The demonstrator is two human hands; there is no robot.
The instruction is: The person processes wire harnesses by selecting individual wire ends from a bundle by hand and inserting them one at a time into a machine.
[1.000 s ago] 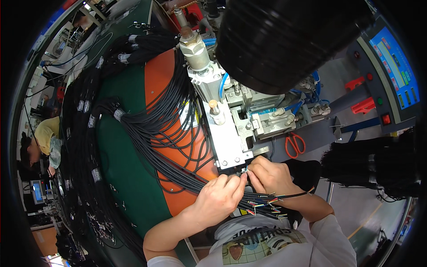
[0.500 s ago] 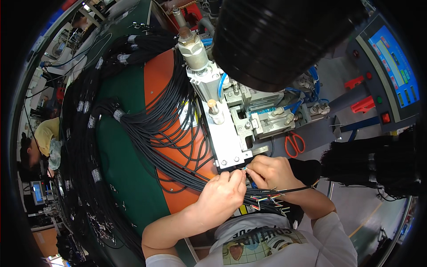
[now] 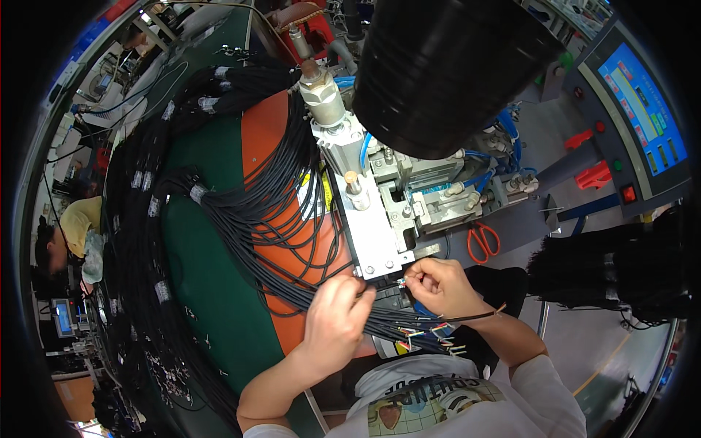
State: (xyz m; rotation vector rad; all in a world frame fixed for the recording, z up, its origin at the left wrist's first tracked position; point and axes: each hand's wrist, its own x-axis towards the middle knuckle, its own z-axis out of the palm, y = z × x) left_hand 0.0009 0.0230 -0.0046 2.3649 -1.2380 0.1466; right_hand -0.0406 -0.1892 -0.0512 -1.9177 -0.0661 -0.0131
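My left hand [image 3: 337,315] is closed, slightly blurred, over the near ends of the cable bundle, left of the press's lower corner. A black cable [image 3: 381,287] runs from its thumb and curled fingers toward my right hand [image 3: 441,286]. That hand is pinched at the front of the white metal press [image 3: 376,259], on the cable's small coloured wire ends [image 3: 402,280]. Beneath both hands, a bundle of black cables [image 3: 292,281] ends in stripped, multicoloured wires [image 3: 431,337]. The fingertips hide part of the held cable.
Red-handled scissors [image 3: 483,243] lie right of the press. A large black cylinder [image 3: 445,73] hangs over it. The control panel [image 3: 642,117] stands at right, near a hanging black cable bundle [image 3: 610,274]. More cables cover the green table [image 3: 204,255]. Another person [image 3: 77,226] sits far left.
My left hand has moved left and down, away from my right hand, uncovering a length of cable between them. My right hand stays pinched by the press. The view has shifted slightly.
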